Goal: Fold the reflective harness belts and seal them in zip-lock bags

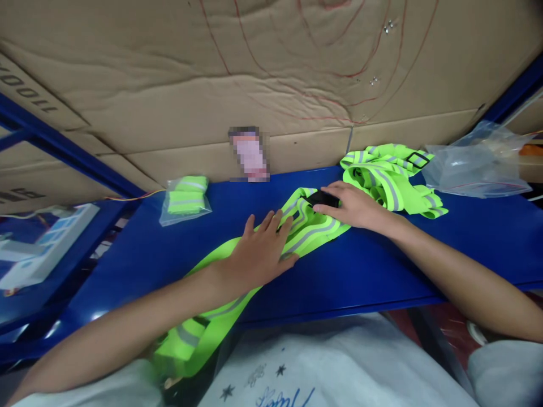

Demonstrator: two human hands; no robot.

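Note:
A neon green strap with grey reflective stripes point(316, 230) lies in folds across the blue table, and its lower end hangs over the front edge. My left hand point(261, 249) rests flat on the strap with its fingers spread. At the strap's far end, my right hand point(350, 204) is closed round a black buckle point(323, 199), thumb in front and fingers behind. Beyond my right hand sits a loose heap of similar green straps point(390, 178) with a black buckle on top.
The blue table point(139, 260) backs onto a cardboard wall point(169, 73). Along its back are a bagged green strap point(186, 196), a blurred phone point(250, 154) and clear plastic bags point(475, 164). A white device point(51, 249) lies at the far left.

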